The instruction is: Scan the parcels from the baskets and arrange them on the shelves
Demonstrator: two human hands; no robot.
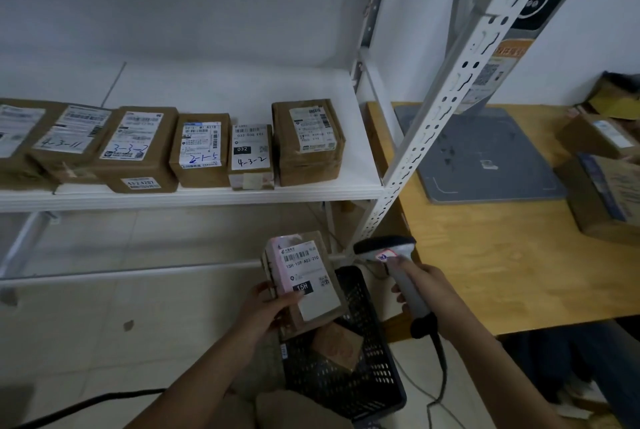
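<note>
Here we go: my left hand (266,307) has a small brown parcel (304,284), thumb pressed across the lower edge of its label and fingers wrapped behind it. I'm holding it upright in the air, label facing up at me, just above the black basket (375,376) on the floor. The label is white and pink, with a barcode near the top and a black "15H" block lower down.

My right hand (436,293) is curled tight around the grey handle of the barcode scanner (408,286), thumb lying on top. The scanner's dark head points left toward the parcel, close to it but not touching. Its cable (441,376) drops down to the floor.

Down in the basket lies another brown parcel (337,347), partly hidden behind the one I'm holding.

Up ahead, the white shelf (207,198) carries a row of brown parcels near its front edge, labels facing me. From the right there's a taller box (308,141), a small one marked "4-3-2" (251,154), one marked "2-1-5" (201,149), and one marked "3-3-2" (138,148). Next comes "4-3-11" (69,141), then a last one cut off at the left edge (17,137).

To my right, past the perforated shelf upright (450,89), a wooden table (502,255) holds a flat grey pad (485,158) and more cardboard boxes (609,193) at its far side.
</note>
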